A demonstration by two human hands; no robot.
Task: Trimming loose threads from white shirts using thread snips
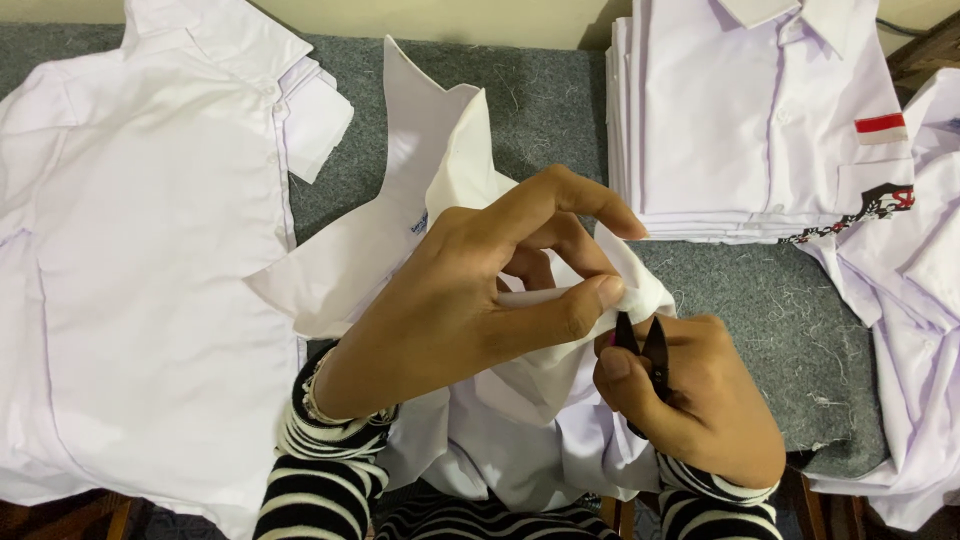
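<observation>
White shirt point(520, 420) pinched at fold by our left hand point(470, 300); our right hand point(690, 400) squeezes black thread snips point(645, 350), blades parted, touching cloth; folded shirt stack point(760, 120) behind

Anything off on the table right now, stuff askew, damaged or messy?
Only small things. Loose thread clippings litter the grey felt cover, whose front edge looks frayed. The left hand pinches the white shirt while the right hand holds small thread snips. The folded shirt stack sits neat.

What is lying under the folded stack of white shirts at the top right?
Under the stack of folded shirts lies the grey felt mat, strewn with loose threads. The stack covers the mat beneath it, so anything else there stays hidden.
</observation>
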